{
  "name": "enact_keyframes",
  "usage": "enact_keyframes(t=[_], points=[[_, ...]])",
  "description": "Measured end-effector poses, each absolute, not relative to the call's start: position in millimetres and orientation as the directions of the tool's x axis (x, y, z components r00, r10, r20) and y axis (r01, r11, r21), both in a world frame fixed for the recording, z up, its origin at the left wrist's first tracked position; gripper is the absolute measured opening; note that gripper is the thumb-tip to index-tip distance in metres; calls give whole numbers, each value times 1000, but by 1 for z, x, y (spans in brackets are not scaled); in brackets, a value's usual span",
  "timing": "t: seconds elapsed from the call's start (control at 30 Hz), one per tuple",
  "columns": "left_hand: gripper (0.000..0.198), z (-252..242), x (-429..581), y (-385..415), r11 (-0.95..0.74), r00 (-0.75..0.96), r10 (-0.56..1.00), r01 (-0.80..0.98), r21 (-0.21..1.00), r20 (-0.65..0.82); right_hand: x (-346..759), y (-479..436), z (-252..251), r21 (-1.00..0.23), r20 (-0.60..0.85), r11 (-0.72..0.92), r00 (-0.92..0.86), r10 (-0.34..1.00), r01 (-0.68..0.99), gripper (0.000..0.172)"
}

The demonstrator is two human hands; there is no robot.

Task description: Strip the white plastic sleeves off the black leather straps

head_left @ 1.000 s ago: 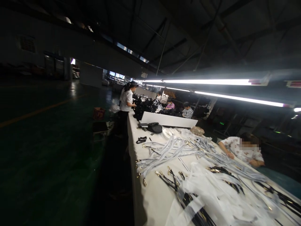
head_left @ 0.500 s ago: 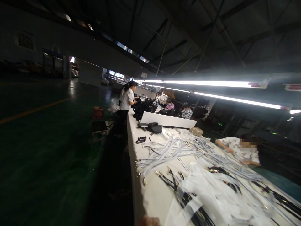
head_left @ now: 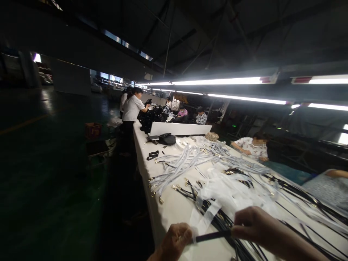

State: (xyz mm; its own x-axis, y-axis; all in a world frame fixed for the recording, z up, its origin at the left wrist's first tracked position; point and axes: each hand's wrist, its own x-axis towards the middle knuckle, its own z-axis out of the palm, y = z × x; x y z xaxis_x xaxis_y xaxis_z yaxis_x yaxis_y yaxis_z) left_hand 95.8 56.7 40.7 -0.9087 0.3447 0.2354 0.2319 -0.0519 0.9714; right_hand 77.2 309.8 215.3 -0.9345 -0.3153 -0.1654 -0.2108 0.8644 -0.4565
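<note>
A short length of black strap (head_left: pixel 213 236) is stretched between my two hands over the near edge of the table. My left hand (head_left: pixel 175 239) is closed in a pinch at its left end, where something whitish and see-through, like plastic film, shows at the fingertips. My right hand (head_left: pixel 252 224) comes in from the right, its fingers closed on the strap's other end. Under and beyond the hands lie black straps with gold-coloured clasps (head_left: pixel 220 219) and a crumpled heap of white translucent plastic (head_left: pixel 228 192).
Grey-white wrapped straps (head_left: pixel 179 166) cover the middle of the long table (head_left: pixel 174 210). Farther back are a black bag (head_left: pixel 167 139) and a white board (head_left: pixel 179 129). A co-worker (head_left: pixel 252 146) sits across; others work at the far end. A stool (head_left: pixel 98 148) stands left.
My view has shifted to the right. My right hand has come into view, and my left hand shows more fully, with the black strap now held between them.
</note>
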Motion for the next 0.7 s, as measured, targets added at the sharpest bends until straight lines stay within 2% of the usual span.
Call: enact_keyframes(t=[0.07, 0.17, 0.23, 0.37, 0.47, 0.53, 0.7], points=[[55, 62, 93, 73, -198, -893, 348, 228, 953, 286, 78, 273, 219, -373, -181, 898, -931, -317, -233, 14], [54, 80, 90, 90, -333, -884, 340, 205, 920, 320, 81, 236, 216, -381, -196, 878, -903, -382, -288, 20], [52, 79, 89, 89, -304, -895, 330, 199, 932, 299, 81, 234, 212, -400, -196, 865, -893, -405, -305, 22], [51, 52, 88, 59, -124, -918, 315, 213, 969, 242, 77, 271, 206, -420, -267, 878, -894, -360, -228, 15], [52, 30, 88, 37, -22, -937, 295, 189, 982, 187, 74, 295, 206, -406, -297, 897, -903, -309, -173, 18], [52, 24, 88, 32, 23, -943, 285, 186, 982, 172, 74, 296, 206, -395, -281, 897, -903, -324, -198, 21], [55, 44, 87, 56, -56, -906, 378, 184, 981, 191, 78, 261, 201, -428, -313, 878, -876, -367, -215, 18]])
